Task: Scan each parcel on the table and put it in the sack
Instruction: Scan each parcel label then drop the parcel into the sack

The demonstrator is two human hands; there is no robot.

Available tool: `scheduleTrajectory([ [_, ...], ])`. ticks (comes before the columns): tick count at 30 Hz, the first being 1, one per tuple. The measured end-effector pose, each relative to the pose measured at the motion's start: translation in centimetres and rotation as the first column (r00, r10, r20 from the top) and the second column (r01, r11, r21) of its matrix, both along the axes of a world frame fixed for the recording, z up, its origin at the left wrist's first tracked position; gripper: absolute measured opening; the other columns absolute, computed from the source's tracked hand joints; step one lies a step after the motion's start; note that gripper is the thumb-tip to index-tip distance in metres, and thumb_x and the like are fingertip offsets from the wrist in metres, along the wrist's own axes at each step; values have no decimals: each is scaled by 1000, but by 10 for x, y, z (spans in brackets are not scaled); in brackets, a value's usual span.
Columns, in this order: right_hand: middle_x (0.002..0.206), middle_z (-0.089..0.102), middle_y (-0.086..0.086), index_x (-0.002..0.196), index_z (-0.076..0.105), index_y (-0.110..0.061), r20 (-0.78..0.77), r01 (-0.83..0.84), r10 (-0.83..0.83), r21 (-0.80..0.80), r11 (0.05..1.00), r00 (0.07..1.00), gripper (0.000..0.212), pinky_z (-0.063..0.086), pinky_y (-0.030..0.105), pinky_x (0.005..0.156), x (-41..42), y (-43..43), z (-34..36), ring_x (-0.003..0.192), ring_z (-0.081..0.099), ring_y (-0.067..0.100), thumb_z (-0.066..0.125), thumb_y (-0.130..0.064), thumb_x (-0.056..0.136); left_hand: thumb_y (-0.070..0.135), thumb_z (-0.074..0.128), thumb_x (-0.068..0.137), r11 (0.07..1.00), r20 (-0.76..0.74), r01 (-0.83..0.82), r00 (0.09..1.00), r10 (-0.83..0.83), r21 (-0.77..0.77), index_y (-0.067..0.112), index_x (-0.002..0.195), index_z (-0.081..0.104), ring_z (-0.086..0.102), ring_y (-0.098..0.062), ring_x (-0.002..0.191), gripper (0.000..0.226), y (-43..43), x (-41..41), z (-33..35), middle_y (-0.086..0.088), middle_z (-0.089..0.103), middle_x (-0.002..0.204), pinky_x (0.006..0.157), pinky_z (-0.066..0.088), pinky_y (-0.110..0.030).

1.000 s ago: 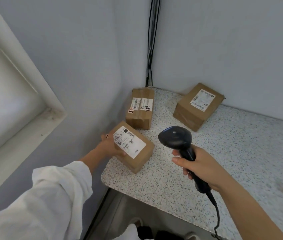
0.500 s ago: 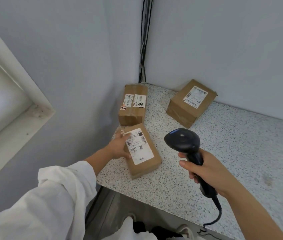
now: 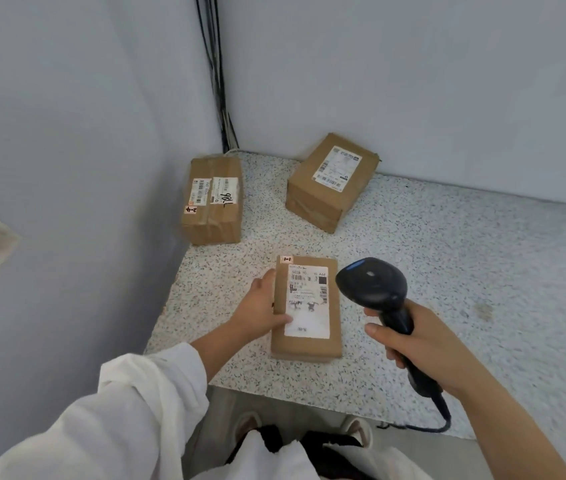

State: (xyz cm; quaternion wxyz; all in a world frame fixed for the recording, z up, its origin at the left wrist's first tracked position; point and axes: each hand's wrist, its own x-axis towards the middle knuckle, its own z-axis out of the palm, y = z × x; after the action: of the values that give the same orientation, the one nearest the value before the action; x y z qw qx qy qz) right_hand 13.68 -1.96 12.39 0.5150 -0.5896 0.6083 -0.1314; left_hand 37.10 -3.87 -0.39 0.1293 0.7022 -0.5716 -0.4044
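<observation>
A brown cardboard parcel (image 3: pixel 309 337) with a white label lies flat near the front edge of the speckled table (image 3: pixel 447 271). My left hand (image 3: pixel 260 310) holds its left side, thumb across the top by the label. My right hand (image 3: pixel 423 344) grips the handle of a black barcode scanner (image 3: pixel 375 285), whose head hangs just right of that parcel. Two more brown parcels sit farther back: one (image 3: pixel 214 202) against the left wall, one (image 3: pixel 330 181) by the back wall. No sack is in view.
Grey walls close the table at the left and back, with black cables (image 3: pixel 217 74) running down the corner. The scanner's cord (image 3: pixel 437 424) hangs off the front edge. My shoes (image 3: pixel 357 427) show on the floor below.
My left hand has slid and turned the near parcel away from the left edge toward the table's middle, label now square to me. The scanner stayed beside it on the right.
</observation>
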Motion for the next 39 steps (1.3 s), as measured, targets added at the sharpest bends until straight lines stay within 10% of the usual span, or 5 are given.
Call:
scheduleTrajectory([
  [7, 58, 55, -4, 97, 58, -15, -14, 32, -31, 55, 998, 999, 18, 43, 19, 50, 7, 16, -10, 40, 50, -2, 67, -23, 84, 20, 73, 82, 811, -366, -358, 756, 543, 463, 12, 135, 17, 60, -35, 109, 77, 21, -65, -7, -17, 52, 128, 82, 56, -42],
  [12, 45, 57, -14, 97, 58, -15, 19, 88, -90, 92, 992, 996, 20, 42, 20, 50, 1, 28, -14, 40, 50, -1, 68, -24, 82, 16, 67, 87, 780, -479, -334, 642, 599, 529, 11, 129, 31, 59, -36, 113, 55, 20, -89, -6, -21, 53, 131, 88, 54, -46],
  [20, 47, 56, -11, 91, 59, -20, 16, 120, -122, 72, 990, 992, 15, 42, 20, 53, -12, 39, -12, 43, 52, -1, 69, -25, 82, 39, 85, 62, 977, -156, -176, 975, 157, -117, 21, 148, -12, 8, -29, 144, 131, 6, -69, -21, -9, -10, 154, 112, 25, -45],
  [26, 51, 56, -9, 84, 55, -23, 9, 107, -108, 48, 993, 994, 15, 41, 18, 51, -14, 44, -9, 42, 53, -3, 69, -26, 82, 45, 86, 57, 992, -7, 96, 995, -97, -82, 22, 149, -12, -4, -26, 145, 136, -14, -46, -15, -6, -14, 156, 114, 20, -48],
  [39, 48, 56, -21, 77, 52, -26, 13, 62, -62, 14, 998, 998, 19, 40, 10, 47, -14, 52, -5, 46, 54, -4, 71, -25, 81, 33, 87, 60, 988, -67, 90, 993, -100, -126, 13, 149, -1, 8, -26, 144, 127, -12, -49, -16, -8, 9, 155, 114, 19, -45],
])
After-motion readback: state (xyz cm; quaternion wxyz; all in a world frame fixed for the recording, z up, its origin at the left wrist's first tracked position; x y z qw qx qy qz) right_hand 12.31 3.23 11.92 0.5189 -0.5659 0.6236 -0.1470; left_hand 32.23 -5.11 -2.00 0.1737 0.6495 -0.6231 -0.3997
